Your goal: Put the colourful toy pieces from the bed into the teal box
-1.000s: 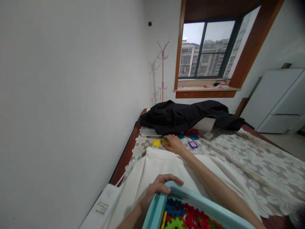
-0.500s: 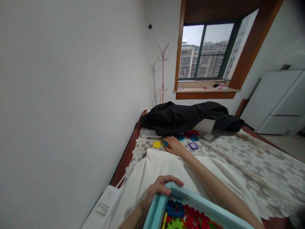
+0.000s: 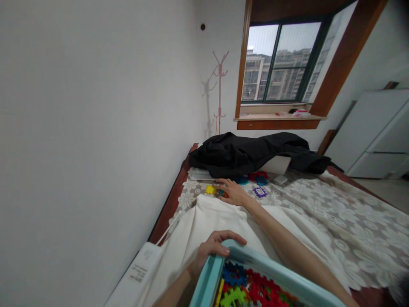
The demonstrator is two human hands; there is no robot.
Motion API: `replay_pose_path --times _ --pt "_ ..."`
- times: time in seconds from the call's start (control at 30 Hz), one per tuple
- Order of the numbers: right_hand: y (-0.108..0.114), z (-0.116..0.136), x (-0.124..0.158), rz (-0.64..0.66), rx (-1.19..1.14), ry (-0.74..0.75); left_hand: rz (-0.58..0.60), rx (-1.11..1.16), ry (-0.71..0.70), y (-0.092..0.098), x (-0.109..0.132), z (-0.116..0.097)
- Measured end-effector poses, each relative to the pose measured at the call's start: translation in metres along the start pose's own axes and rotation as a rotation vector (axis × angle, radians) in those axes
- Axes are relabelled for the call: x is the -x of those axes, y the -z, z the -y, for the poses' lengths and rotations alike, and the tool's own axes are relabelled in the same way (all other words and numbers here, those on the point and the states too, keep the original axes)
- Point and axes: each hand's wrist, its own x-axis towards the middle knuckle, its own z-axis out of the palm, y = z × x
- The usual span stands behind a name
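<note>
My left hand [image 3: 214, 249] grips the near corner of a light blue bin [image 3: 271, 266], its thumb and fingers over the rim. Inside the bin lie red, blue and green gear pieces [image 3: 234, 274]. My right hand [image 3: 234, 192] reaches out over the patterned cloth, fingers spread, beside an orange and blue gear [image 3: 223, 193] and just right of a yellow gear [image 3: 210, 189]. A purple gear [image 3: 260, 192] lies to the right of that hand. Farther back, blue [image 3: 261, 181] and red gears [image 3: 257, 175] sit beside the black cloth.
Black cloth [image 3: 249, 151] lies across the far end, partly over a white box [image 3: 277, 164]. A clear tray [image 3: 201, 174] is at the left. White cloth [image 3: 220, 217] covers the near part. A white power strip [image 3: 137, 273] lies by the wall.
The view has shifted slightly. My right hand has moved a little off the orange and blue gear, which now shows more. My left hand keeps its grip on the bin.
</note>
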Motion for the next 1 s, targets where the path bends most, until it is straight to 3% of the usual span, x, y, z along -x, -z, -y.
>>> replay_pose_path --times 0.1,0.3,0.47,0.67,0.83,1.0 --pt "-0.002 -0.002 -0.001 0.037 -0.005 0.028 -0.016 0.007 0.001 0.002 0.000 0.002" --pt "-0.002 0.002 0.000 -0.036 0.053 -0.168 -0.025 -0.002 0.005 0.007 -0.004 0.007" --pt "0.000 0.004 0.000 0.000 0.083 -0.156 -0.034 -0.020 -0.014 0.010 -0.006 0.012" --pt "0.001 0.007 0.001 -0.037 0.129 -0.288 -0.072 -0.009 -0.037 0.016 -0.012 0.020" --pt "0.002 0.008 0.002 -0.017 0.141 -0.270 -0.072 0.026 -0.052 0.016 -0.013 0.022" --pt "0.005 0.010 0.003 -0.110 0.194 -0.279 -0.076 -0.005 -0.039 0.019 -0.014 0.024"
